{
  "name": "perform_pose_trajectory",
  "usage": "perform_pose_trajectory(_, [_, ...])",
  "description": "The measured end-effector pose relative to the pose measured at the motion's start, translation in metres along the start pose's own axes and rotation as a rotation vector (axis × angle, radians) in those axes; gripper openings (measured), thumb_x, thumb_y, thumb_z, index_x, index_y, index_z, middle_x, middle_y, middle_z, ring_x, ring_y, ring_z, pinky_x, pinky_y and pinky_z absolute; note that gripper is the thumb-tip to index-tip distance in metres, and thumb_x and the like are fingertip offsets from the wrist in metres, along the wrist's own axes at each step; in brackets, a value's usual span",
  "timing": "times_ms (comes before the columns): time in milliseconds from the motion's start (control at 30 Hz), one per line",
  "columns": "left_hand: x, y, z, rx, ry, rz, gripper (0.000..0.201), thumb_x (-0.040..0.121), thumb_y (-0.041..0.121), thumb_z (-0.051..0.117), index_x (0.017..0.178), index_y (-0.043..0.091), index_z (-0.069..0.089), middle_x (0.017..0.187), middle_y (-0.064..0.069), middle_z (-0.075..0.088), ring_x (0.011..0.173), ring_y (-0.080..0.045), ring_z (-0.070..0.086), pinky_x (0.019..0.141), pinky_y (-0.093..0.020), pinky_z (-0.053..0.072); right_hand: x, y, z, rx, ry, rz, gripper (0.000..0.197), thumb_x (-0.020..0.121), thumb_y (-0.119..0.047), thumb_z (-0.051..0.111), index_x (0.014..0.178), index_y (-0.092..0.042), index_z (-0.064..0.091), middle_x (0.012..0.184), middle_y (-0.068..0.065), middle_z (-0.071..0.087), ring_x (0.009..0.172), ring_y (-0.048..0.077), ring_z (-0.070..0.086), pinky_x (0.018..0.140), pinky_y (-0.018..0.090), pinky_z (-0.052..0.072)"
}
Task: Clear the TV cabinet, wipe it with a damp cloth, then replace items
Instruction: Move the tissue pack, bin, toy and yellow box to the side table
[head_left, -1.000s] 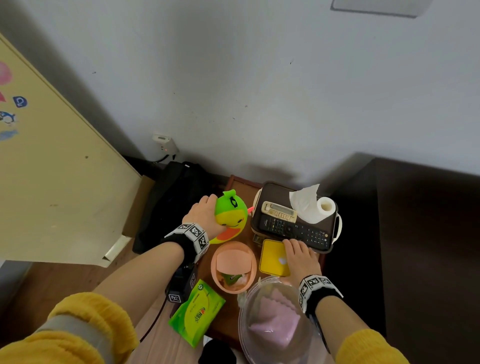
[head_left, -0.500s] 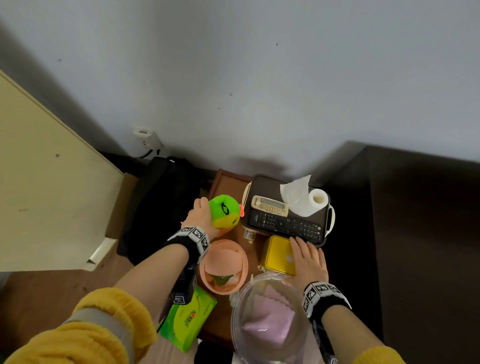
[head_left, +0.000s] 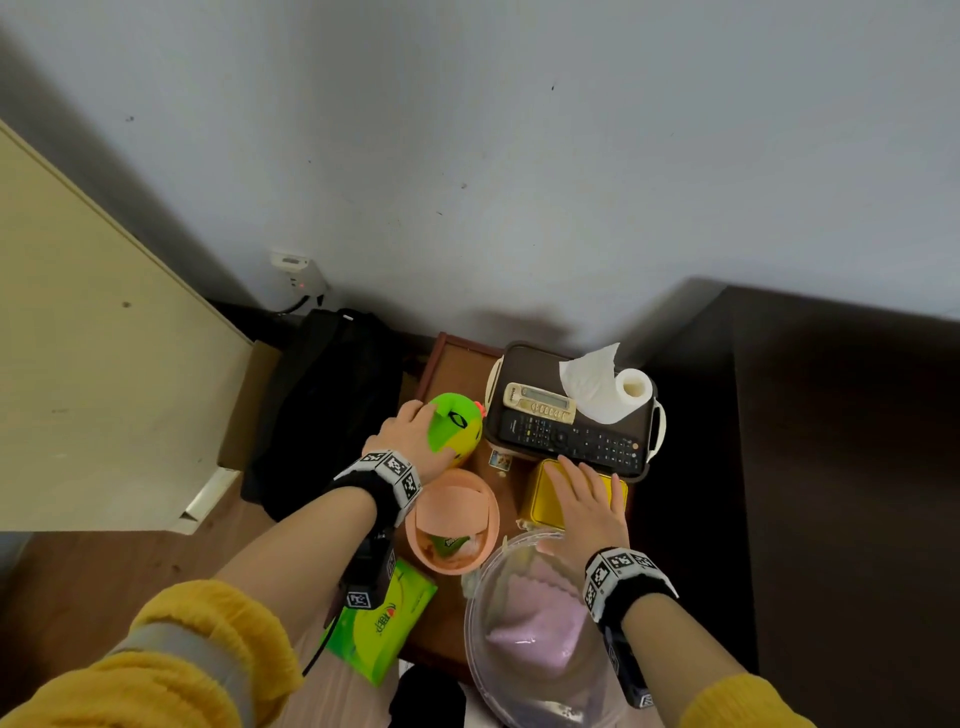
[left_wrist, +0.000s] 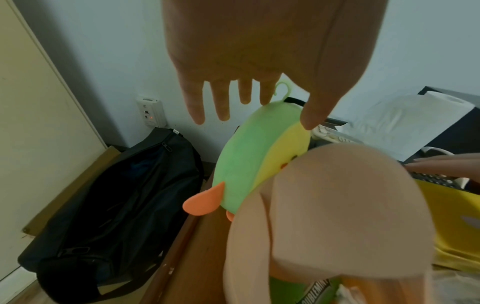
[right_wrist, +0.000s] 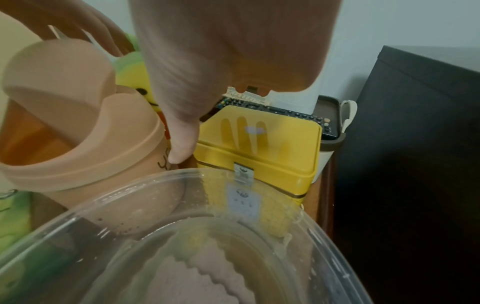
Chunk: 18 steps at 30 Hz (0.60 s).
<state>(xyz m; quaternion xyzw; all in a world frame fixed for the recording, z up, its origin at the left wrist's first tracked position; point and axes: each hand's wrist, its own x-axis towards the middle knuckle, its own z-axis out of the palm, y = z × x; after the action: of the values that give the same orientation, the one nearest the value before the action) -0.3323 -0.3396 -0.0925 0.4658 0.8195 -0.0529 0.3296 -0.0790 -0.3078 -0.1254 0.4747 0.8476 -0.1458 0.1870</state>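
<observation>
Since the frame half a second earlier, the green-and-yellow plush toy has stayed at the left of the brown tray, and the left hand remains on it with fingers spread and relaxed: the wrist view shows straight fingertips and the thumb touching the toy's top, not wrapped round it. Right hand lies flat, fingers extended and slightly apart, on the lid of the yellow tin, which sits just in front of the tray; it grips nothing. On the tray lie a beige remote, a black remote and a toilet-paper roll. Just in front of the toy, and left of the tin, stands a pink desktop bin with a swing lid. Nearer the person than the tin is a clear plastic bowl containing a pink cloth. Left of the bowl, a green tissue pack overhangs the cabinet edge. All of these rest on the wooden TV cabinet, which stands against a pale wall. Left of the cabinet, a black bag sits on the floor below a wall socket. Dark furniture stands to the right of the cabinet.
</observation>
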Motion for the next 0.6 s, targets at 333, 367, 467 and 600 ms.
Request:
perform_pose_trajectory(333, [-0.019, -0.001, -0.004, 0.079, -0.011, 0.063, 0.076, 0.088, 0.042, 0.051, 0.150, 0.024, 0.012, 0.157, 0.003, 0.006, 0.135, -0.028, 0.032, 0.101, -0.043, 0.041, -0.006, -0.009, -0.004, 0.070, 0.039, -0.017, 0.087, 0.083, -0.048, 0.062, 0.150, -0.031, 0.010, 0.160, -0.007, 0.005, 0.147, 0.019, 0.004, 0.119, 0.042, 0.000])
perform_pose_trajectory(367, [-0.020, -0.002, -0.004, 0.078, -0.015, 0.064, 0.075, 0.088, 0.042, 0.051, 0.150, 0.025, 0.012, 0.157, 0.003, 0.006, 0.135, -0.029, 0.032, 0.102, -0.044, 0.041, -0.010, -0.009, -0.004, 0.075, 0.036, -0.018, 0.087, 0.083, -0.047, 0.062, 0.151, -0.031, 0.009, 0.160, -0.007, 0.005, 0.147, 0.019, 0.004, 0.119, 0.042, 0.000])
perform_pose_trajectory(467, [-0.023, -0.001, -0.004, 0.110, -0.024, 0.086, 0.074, 0.089, 0.041, 0.050, 0.150, 0.026, 0.012, 0.158, 0.002, 0.006, 0.137, -0.029, 0.031, 0.103, -0.045, 0.039, -0.022, -0.010, -0.006, 0.094, 0.032, -0.005, 0.085, 0.086, -0.046, 0.060, 0.151, -0.029, 0.008, 0.160, -0.006, 0.003, 0.148, 0.019, 0.002, 0.118, 0.041, -0.001])
perform_pose_trajectory(600, [-0.014, -0.001, -0.007, 0.099, 0.046, 0.077, 0.075, 0.089, 0.048, 0.049, 0.150, 0.029, 0.010, 0.159, 0.001, 0.006, 0.137, -0.031, 0.033, 0.102, -0.046, 0.041, -0.030, -0.010, -0.003, 0.139, 0.033, 0.022, 0.080, 0.090, -0.045, 0.055, 0.151, -0.030, 0.006, 0.160, -0.007, 0.000, 0.148, 0.018, -0.002, 0.117, 0.040, -0.005])
